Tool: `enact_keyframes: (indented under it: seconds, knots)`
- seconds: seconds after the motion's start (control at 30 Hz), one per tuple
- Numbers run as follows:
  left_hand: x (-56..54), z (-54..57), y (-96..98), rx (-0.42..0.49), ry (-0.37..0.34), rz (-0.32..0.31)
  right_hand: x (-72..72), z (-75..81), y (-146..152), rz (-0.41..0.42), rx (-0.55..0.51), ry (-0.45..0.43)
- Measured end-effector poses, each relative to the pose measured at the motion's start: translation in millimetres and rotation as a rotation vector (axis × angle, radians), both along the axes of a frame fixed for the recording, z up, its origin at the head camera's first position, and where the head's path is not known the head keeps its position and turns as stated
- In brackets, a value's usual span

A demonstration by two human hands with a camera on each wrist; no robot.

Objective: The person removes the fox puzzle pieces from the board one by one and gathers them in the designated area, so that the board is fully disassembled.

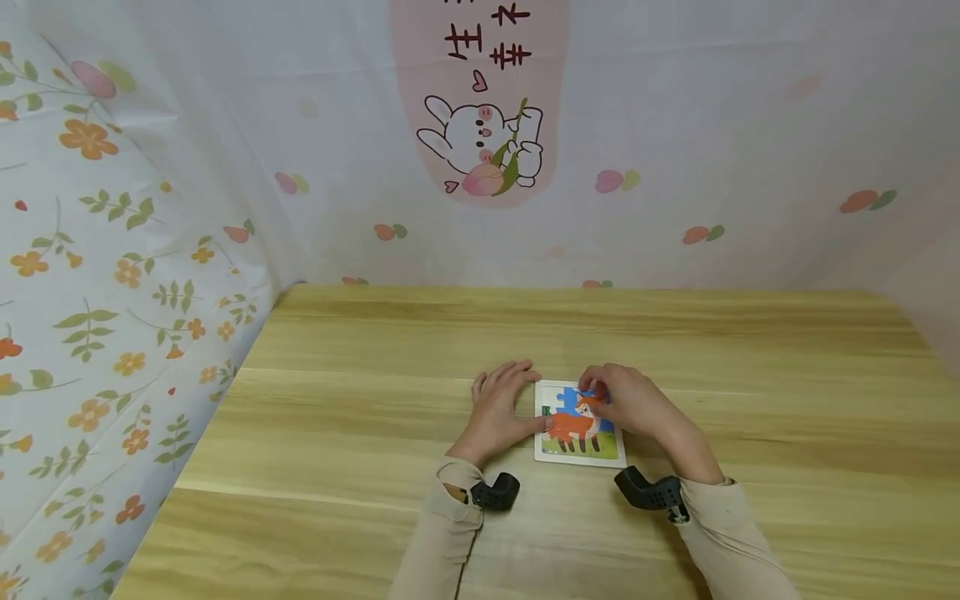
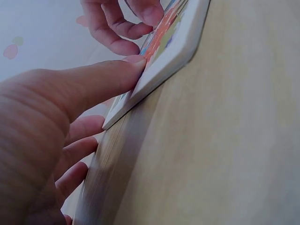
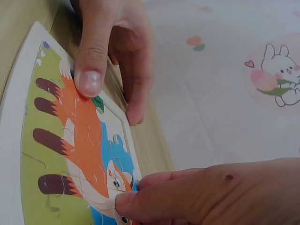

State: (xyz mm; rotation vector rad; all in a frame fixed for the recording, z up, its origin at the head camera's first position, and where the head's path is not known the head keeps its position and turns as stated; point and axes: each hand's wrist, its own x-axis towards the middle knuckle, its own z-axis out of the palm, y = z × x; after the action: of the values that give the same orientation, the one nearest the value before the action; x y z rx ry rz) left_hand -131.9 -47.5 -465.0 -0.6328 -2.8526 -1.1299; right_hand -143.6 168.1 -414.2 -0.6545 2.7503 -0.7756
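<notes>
A small jigsaw puzzle (image 1: 573, 427) of an orange fox on green grass and blue sky lies in a white-rimmed square tray (image 1: 581, 460) on the table. Bare pale backing shows in its far left corner. My left hand (image 1: 497, 421) rests at the tray's left side, its thumb (image 3: 90, 83) pressing on the fox's rear and the other fingers spread along the outer edge. At the far right part, my right hand (image 1: 636, 402) pinches a puzzle piece at the fox's head with curled fingers and thumb (image 3: 125, 200); the fingers partly hide that piece.
The wood-grain table (image 1: 360, 433) extends around the tray on all sides. Behind it hangs a pale cloth (image 1: 660, 100) with a rabbit print, and a floral cloth (image 1: 127, 283) hangs on the left. Black wrist cameras sit on both beige sleeves (image 1: 442, 533), close to the tray's near side.
</notes>
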Motion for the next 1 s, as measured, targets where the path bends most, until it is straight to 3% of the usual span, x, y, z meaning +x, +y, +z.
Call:
enact_keyframes:
  seconds: [0.43,1.0]
  knots:
    - [-0.2,1.1,2.1,0.002,-0.015,0.007,0.1,-2.1,-0.2,-0.013,-0.054,-0.057]
    - [-0.9,0.7,2.2,-0.005,-0.012,0.006,0.6,-1.6,-1.0,0.014,-0.036,-0.007]
